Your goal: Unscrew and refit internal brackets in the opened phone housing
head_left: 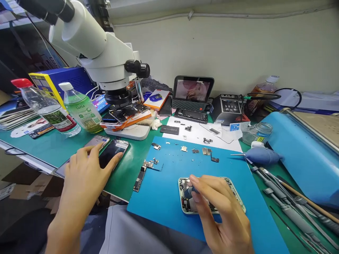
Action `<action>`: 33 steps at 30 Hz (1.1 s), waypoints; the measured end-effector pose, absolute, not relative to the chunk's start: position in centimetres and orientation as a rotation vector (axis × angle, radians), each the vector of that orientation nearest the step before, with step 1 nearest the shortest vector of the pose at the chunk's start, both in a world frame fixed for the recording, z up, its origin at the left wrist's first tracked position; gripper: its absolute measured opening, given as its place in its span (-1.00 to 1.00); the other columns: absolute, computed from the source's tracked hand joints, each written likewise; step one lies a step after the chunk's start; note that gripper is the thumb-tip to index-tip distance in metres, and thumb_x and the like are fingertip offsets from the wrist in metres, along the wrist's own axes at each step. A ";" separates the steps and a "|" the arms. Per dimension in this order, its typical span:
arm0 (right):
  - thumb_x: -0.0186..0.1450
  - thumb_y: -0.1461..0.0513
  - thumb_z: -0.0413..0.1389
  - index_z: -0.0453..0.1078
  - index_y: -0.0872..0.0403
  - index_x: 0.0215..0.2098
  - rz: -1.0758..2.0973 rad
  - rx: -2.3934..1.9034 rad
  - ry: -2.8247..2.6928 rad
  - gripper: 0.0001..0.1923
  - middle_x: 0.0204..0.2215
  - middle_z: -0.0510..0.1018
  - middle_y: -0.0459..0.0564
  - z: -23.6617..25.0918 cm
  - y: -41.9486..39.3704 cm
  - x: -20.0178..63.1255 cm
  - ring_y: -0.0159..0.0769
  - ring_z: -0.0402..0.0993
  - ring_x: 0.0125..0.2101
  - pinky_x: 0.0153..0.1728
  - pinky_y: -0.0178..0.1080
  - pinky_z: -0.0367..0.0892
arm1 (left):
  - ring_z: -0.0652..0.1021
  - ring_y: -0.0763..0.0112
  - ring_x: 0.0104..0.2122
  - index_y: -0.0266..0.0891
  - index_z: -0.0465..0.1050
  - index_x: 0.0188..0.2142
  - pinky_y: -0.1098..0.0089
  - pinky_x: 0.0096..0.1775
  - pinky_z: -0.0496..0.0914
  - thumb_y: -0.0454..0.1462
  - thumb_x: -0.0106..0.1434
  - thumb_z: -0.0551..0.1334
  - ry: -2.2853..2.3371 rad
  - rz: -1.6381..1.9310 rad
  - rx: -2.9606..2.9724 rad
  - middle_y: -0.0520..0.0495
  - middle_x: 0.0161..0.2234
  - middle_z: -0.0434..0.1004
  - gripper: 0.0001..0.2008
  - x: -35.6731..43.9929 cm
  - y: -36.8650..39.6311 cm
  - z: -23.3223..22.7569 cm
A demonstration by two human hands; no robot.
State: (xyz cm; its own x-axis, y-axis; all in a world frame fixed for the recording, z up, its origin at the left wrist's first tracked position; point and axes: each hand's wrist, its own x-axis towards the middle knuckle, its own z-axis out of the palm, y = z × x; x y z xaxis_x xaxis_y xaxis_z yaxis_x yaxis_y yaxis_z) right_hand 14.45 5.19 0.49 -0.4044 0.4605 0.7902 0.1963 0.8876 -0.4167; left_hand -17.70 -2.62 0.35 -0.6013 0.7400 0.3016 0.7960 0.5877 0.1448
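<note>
Left hand: [88, 173] spread over the dark phone [112, 150], thumb at its right edge, fingers by a second phone [102, 139]; whether it grips cannot be told.
Right hand: [226, 208] fingers bent, thumb and forefinger tips close together above the phone frame; a dark blue item [188, 192] shows at the tips, grip on it cannot be told.
Phone frame: [191, 204] lying opened on the blue mat [159, 197], partly hidden by the right hand.
Board: [139, 180] at the mat's left edge.
Small parts: [184, 149] spread across the mat's far side.
Paper: [225, 143] beyond the mat, bearing further parts.
Surface: [137, 155] green; microscope [106, 67] at left, blower [263, 156] at right.
</note>
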 end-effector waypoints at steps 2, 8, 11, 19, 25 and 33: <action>0.40 0.56 0.18 0.45 0.01 0.37 0.302 -0.509 -1.993 -0.35 -0.08 0.72 0.00 0.5 5.2 14.5 -0.24 0.65 -0.08 -0.14 -0.17 0.61 | 0.49 -0.53 0.20 -0.23 0.47 0.37 -0.37 0.18 0.40 0.27 0.57 -0.05 -2.478 -0.520 -1.283 -0.46 0.19 0.48 -0.23 -16.2 -2.8 0.7; 0.38 0.59 0.20 0.45 0.03 0.38 0.302 -0.517 -1.997 -0.32 -0.06 0.69 0.03 0.3 5.5 14.4 -0.22 0.61 -0.06 -0.13 -0.15 0.60 | 0.56 0.04 0.07 -0.04 0.52 0.22 0.09 0.12 0.43 -0.15 0.65 0.18 -2.101 -1.030 -1.808 -0.13 0.05 0.58 -0.74 -9.5 -3.5 0.2; 0.38 0.61 0.16 0.45 0.07 0.40 0.315 -0.505 -2.014 -0.30 0.00 0.68 0.09 0.2 5.5 14.6 -0.18 0.61 0.01 -0.09 -0.10 0.60 | 0.57 0.23 0.01 -0.04 0.48 0.20 0.24 0.07 0.42 -0.32 0.63 0.20 -2.025 -1.203 -2.058 -0.01 -0.02 0.62 -0.76 -6.3 -3.3 -0.4; 0.35 0.62 0.16 0.46 0.00 0.40 0.351 -0.484 -1.989 -0.25 0.00 0.72 0.04 0.0 5.4 14.9 -0.13 0.66 0.01 -0.11 -0.05 0.63 | 0.62 0.23 -0.25 -0.12 0.44 0.05 0.25 -0.21 0.47 -0.41 0.62 0.13 -1.990 -1.319 -2.238 0.01 -0.19 0.66 -0.81 -3.3 -1.6 -1.8; 0.37 0.56 0.23 0.38 0.03 0.47 0.330 -0.528 -2.058 -0.24 0.02 0.72 0.06 -0.3 5.3 14.2 -0.15 0.68 0.01 -0.04 -0.10 0.63 | 0.59 0.27 -0.31 -0.12 0.39 -0.02 0.27 -0.21 0.46 -0.41 0.63 0.10 -1.988 -1.340 -2.175 0.04 -0.23 0.65 -0.83 -3.2 -1.6 -2.3; 0.39 0.47 0.32 0.41 -0.02 0.29 0.485 -0.772 -1.718 -0.42 -0.15 0.80 0.00 -0.2 4.8 14.3 -0.15 0.82 -0.22 -0.15 -0.13 0.76 | 0.58 0.27 -0.36 -0.12 0.40 -0.03 0.27 -0.27 0.43 -0.39 0.62 0.12 -2.008 -1.405 -2.060 0.06 -0.30 0.59 -0.86 -2.7 -1.3 -2.6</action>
State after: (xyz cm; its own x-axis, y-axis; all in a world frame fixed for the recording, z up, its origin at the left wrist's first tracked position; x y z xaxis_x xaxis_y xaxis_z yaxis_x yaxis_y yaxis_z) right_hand 14.27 4.78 -0.15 -0.1503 0.7109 0.6870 0.2469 0.6999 -0.6702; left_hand -2.69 -1.29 -2.62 -0.1710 0.8326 0.5268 0.7804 -0.2120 0.5883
